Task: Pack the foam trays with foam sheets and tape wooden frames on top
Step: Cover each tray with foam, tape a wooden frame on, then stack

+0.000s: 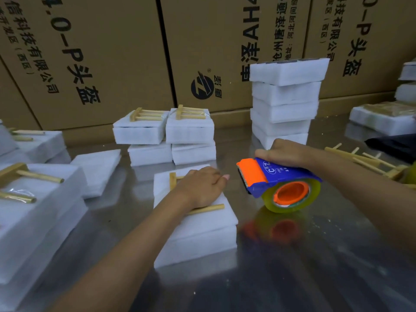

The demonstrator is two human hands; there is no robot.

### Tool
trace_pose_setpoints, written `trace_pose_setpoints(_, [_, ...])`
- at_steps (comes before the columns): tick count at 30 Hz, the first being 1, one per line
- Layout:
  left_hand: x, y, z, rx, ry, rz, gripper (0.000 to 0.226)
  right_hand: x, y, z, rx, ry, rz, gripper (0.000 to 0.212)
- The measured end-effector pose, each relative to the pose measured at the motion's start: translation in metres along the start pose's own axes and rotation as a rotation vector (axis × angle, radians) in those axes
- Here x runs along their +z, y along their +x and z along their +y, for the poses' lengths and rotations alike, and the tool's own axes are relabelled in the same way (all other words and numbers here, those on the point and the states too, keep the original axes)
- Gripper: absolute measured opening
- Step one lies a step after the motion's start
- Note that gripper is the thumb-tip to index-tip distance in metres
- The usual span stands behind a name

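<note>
On the steel tabletop, the left hand is pressing flat on the wooden frame atop the foam tray; at its 3 o'clock, the right hand is gripping the tape dispenser.

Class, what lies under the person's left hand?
The left hand presses a wooden frame onto a foam tray. The frame's middle is covered; the tray's contents are hidden.

dim, even light | table glare | edges bent, foreground blurred

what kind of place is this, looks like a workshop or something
Most likely a packing station in a factory or warehouse: printed cardboard cartons line the back, stacked foam trays cover a steel table, and the right hand grips a tape dispenser.
</note>
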State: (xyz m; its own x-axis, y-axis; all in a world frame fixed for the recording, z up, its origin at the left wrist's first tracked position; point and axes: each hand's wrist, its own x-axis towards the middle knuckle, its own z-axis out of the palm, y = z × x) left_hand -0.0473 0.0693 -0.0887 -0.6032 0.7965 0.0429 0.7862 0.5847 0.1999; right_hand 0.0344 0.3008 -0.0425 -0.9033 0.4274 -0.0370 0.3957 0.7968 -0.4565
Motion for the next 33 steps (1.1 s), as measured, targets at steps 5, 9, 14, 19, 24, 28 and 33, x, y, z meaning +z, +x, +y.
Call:
trace_pose_setpoints(5, [0.0,-0.001,-0.003,0.043,0.034,-0.004,0.053,-0.009,0.004,0.016,-0.003,-0.128,-0.053,0.063])
trace_pose_setpoints(9, [0.003,-0.001,-0.003,0.064,0.042,0.017,0.051,-0.029,-0.011,0.043,0.067,-0.073,0.001,0.073])
trace_pose_setpoints(14, [0.0,0.0,-0.003,0.147,0.09,0.092,0.032,-0.011,-0.004,0.026,-0.025,-0.279,0.026,0.058])
trace_pose_setpoints(19, [-0.006,0.012,0.022,0.168,0.091,0.134,0.032,-0.004,-0.004,0.023,-0.048,-0.366,0.064,0.058])
trace_pose_setpoints(24, [0.007,0.026,0.051,-0.001,-0.065,-0.032,0.032,-0.006,-0.008,0.03,-0.022,-0.287,0.103,0.056])
trace_pose_setpoints(28, [0.013,0.024,0.046,-0.06,-0.208,0.044,0.036,-0.003,-0.009,0.029,-0.03,-0.337,0.167,0.055])
trace_pose_setpoints(33, [0.009,0.021,0.046,-0.067,-0.388,0.093,0.026,0.002,-0.01,0.018,-0.041,-0.419,0.131,0.053])
